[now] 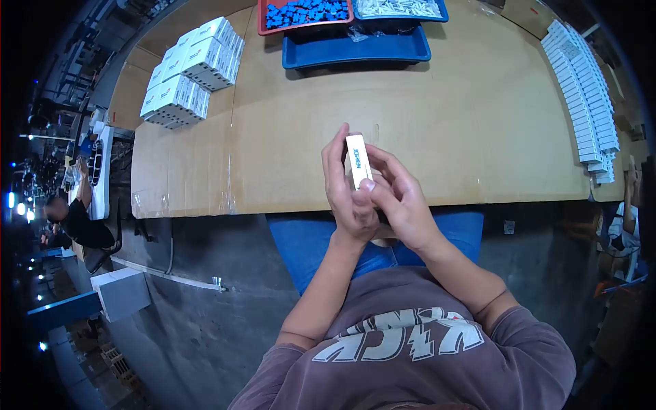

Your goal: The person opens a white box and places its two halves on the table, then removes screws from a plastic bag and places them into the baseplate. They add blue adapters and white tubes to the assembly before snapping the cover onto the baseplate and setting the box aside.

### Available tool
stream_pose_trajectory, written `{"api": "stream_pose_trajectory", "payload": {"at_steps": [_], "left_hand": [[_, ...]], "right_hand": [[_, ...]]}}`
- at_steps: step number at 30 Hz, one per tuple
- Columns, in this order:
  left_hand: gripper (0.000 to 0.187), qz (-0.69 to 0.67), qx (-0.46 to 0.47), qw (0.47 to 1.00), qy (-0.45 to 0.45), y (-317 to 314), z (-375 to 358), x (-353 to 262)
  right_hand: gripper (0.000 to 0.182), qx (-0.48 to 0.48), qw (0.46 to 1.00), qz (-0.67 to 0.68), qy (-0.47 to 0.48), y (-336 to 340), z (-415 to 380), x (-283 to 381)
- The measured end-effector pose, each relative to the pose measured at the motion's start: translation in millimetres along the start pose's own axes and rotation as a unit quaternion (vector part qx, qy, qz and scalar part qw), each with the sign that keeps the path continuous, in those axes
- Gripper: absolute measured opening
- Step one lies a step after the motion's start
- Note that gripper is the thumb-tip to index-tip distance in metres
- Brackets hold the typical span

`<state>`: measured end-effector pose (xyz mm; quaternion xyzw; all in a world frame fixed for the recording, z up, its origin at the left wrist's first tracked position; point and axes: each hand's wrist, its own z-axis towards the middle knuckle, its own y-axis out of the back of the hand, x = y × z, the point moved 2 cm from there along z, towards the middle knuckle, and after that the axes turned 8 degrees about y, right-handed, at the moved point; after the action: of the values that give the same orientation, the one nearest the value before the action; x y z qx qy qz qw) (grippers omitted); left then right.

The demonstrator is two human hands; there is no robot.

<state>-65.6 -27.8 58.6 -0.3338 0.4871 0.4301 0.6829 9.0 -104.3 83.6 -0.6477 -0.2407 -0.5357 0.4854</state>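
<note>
A small white box (357,161) with blue lettering on its side is held upright between my two hands, just above the table's near edge. My left hand (344,188) wraps its fingers along the box's left side. From the right, my right hand (404,198) closes around it, the thumb pressed near the lower end of the box. The fingers partly cover the far and lower parts of the box.
Stacked white boxes (195,61) stand at the table's back left, and long rows of white boxes (581,96) line the right edge. At the back are a red tray (306,29) of blue pieces, a blue tray (437,16) of white pieces and another blue tray (355,55). People sit at far left and right.
</note>
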Motion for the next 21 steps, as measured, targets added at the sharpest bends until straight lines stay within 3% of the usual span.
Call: {"api": "stream_pose_trajectory", "payload": {"at_steps": [4, 5, 9, 21], "left_hand": [[0.114, 0.048, -0.025, 0.997, -0.047, -2.8, 0.8, 2.9], [0.113, 0.043, -0.017, 0.998, -0.039, 0.2, 1.0, 3.3], [0.106, -0.048, -0.017, 0.997, -0.059, 1.3, -3.7, 3.7], [0.098, -0.025, -0.032, 0.999, -0.019, 5.5, -12.2, -13.6]], "right_hand": [[0.062, 0.013, 0.999, -0.041, -0.005, -4.8, -4.8, -3.8], [0.059, 0.025, 0.991, -0.105, 0.077, -6.9, -6.7, -4.5], [0.056, 0.05, 0.967, -0.184, 0.168, -10.2, -10.8, -0.3], [0.054, 0.062, 0.953, -0.222, 0.195, -12.9, -22.9, 5.7]]}}
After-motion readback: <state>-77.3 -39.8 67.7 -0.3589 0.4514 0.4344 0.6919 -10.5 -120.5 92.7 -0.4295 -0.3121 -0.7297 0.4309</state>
